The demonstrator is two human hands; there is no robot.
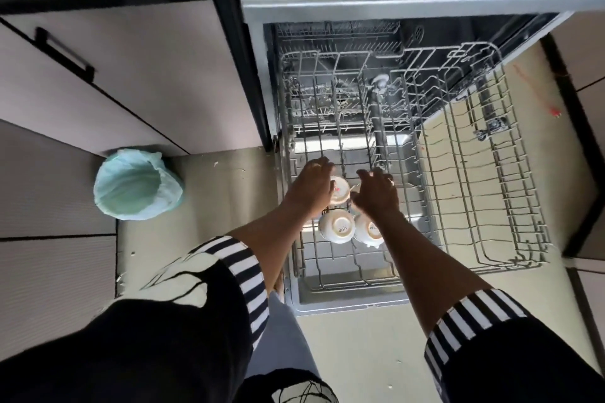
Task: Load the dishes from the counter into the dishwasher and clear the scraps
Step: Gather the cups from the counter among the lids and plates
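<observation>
Over the rack [322,275], left hand [311,188] half hides an upturned cup [341,190], grip unclear; right hand [376,195] beside it, fingers relaxed.

Cups [337,229] sit in the rack [491,206] (bin [137,183] to its left).

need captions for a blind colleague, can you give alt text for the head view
Seen from above, a person's left hand and right hand reach to an upturned white cup in a pulled-out dishwasher rack, beside two more upturned cups. A bin with a green liner stands on the floor to the left.
</observation>
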